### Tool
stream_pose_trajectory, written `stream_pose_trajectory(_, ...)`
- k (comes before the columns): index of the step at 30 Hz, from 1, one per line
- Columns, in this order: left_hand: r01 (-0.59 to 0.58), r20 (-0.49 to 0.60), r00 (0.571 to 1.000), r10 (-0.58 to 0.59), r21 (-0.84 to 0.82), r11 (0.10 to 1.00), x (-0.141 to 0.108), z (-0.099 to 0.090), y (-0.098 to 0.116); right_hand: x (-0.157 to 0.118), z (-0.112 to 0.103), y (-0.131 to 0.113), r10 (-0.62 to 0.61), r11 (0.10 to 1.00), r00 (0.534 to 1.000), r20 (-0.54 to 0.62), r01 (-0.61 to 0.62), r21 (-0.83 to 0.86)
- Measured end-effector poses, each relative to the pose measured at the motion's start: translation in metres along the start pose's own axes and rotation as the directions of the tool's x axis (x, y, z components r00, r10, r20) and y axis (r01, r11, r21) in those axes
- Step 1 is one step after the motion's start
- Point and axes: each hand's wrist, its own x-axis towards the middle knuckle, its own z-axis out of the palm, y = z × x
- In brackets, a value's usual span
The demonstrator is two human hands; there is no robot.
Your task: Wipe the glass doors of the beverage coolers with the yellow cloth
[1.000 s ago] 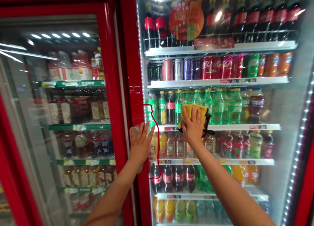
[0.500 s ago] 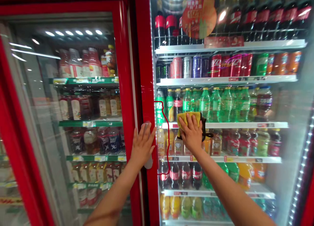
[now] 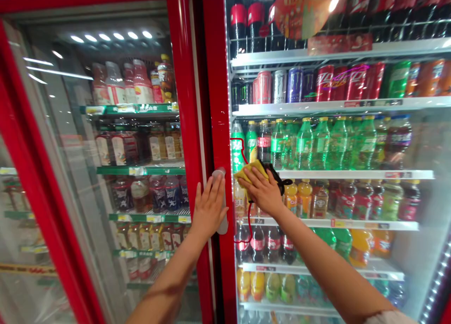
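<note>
My right hand (image 3: 264, 188) presses a folded yellow cleaning cloth (image 3: 251, 173) with a dark edge and a small black loop flat against the glass door of the right-hand drinks fridge. Its fingers lie stretched over the cloth, close to the door's left side. A red outline drawn on the glass (image 3: 250, 230) runs partly behind the cloth. My left hand (image 3: 208, 211) rests with straight fingers against the red door frame (image 3: 216, 127), over the grey oval handle plate (image 3: 222, 226). Whether the left palm touches the frame is hidden.
Behind the right glass stand shelves of green soda bottles (image 3: 305, 145), cans (image 3: 324, 83) and cola bottles (image 3: 257, 243). A round orange sticker (image 3: 303, 9) is on the upper glass. To the left is another red-framed fridge (image 3: 178, 47) with bottled drinks.
My right hand has slid the cloth left across the glass, toward the red frame. The left hand stays at the handle plate. The view has shifted slightly.
</note>
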Motion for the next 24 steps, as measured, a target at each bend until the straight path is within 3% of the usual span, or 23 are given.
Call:
stream_pose_trajectory(3,0.009,-0.005,1.0,-0.009,0.008,1.0,-0.003,0.0,0.0,0.032,0.001,-0.008,0.217,0.976,0.974,-0.07,-0.218,-0.006)
stream_pose_trajectory(5,0.016,0.005,1.0,-0.016,0.009,1.0,-0.005,0.0,0.001,0.051,0.006,-0.021,0.274,0.962,0.958,-0.081,-0.274,0.015)
stream_pose_trajectory(7,0.023,0.014,1.0,-0.023,0.007,1.0,-0.006,-0.001,0.003,0.055,0.012,-0.033,0.257,0.966,0.964,-0.071,-0.255,0.035)
stream_pose_trajectory(10,0.027,0.023,0.999,-0.027,0.004,1.0,-0.007,-0.001,0.005,0.037,0.018,-0.039,0.169,0.985,0.984,-0.057,-0.166,0.051)
stream_pose_trajectory(14,0.041,0.029,0.999,-0.041,0.001,0.999,-0.01,0.0,0.006,-0.002,0.02,-0.029,-0.023,0.998,0.999,-0.035,0.024,0.049)
stream_pose_trajectory(17,0.032,0.033,0.999,-0.032,-0.005,0.999,-0.014,-0.002,0.006,-0.015,0.016,-0.022,-0.103,0.993,0.994,-0.045,0.105,0.056)
stream_pose_trajectory(20,0.039,0.018,0.999,-0.039,-0.004,0.999,-0.018,-0.009,0.003,-0.006,0.007,-0.025,-0.041,0.995,0.994,-0.105,0.05,0.086)
stream_pose_trajectory(24,0.101,-0.029,0.995,-0.1,0.016,0.995,-0.019,-0.023,-0.004,0.031,-0.004,-0.04,0.003,0.991,0.983,-0.183,0.021,0.134)
